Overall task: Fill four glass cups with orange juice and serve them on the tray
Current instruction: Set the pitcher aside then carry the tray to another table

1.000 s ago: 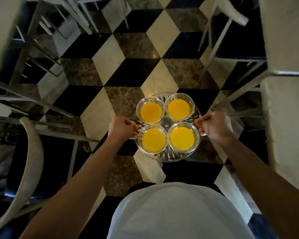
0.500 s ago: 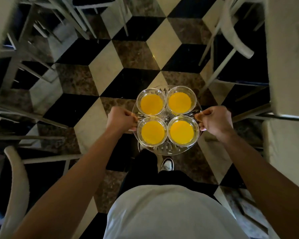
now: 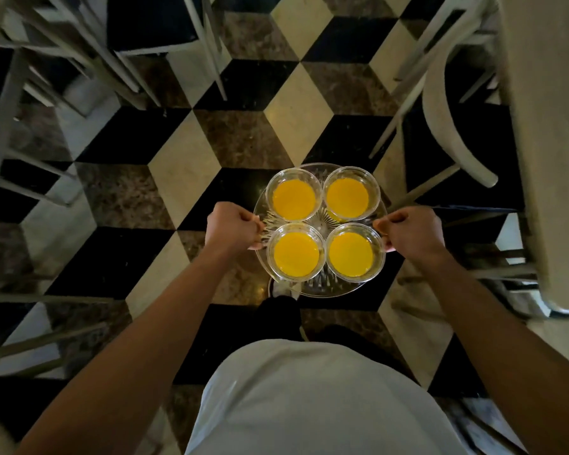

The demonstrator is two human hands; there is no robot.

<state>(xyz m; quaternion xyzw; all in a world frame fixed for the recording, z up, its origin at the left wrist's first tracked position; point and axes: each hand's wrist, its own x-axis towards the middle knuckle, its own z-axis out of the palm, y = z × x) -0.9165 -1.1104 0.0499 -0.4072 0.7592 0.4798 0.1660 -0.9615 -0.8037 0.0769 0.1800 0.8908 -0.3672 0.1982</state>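
A round cut-glass tray (image 3: 322,289) is carried level at waist height over the floor. On it stand several glass cups of orange juice: far left (image 3: 293,199), far right (image 3: 348,198), near left (image 3: 296,254) and near right (image 3: 351,254). My left hand (image 3: 232,228) grips the tray's left edge with fingers curled round it. My right hand (image 3: 408,233) grips the right edge the same way. The tray's side rims are hidden under my fists.
Below lies a black, cream and brown cube-pattern floor (image 3: 243,139). White chairs (image 3: 454,126) and a pale table edge (image 3: 546,142) stand on the right. More chair legs (image 3: 79,60) crowd the left. A floor lane runs ahead between them. My shoe (image 3: 281,287) shows under the tray.
I have walked forward between the chairs; the floor and furniture have slid back toward me. Both hands keep the same hold on the tray, and the cups stay in place.
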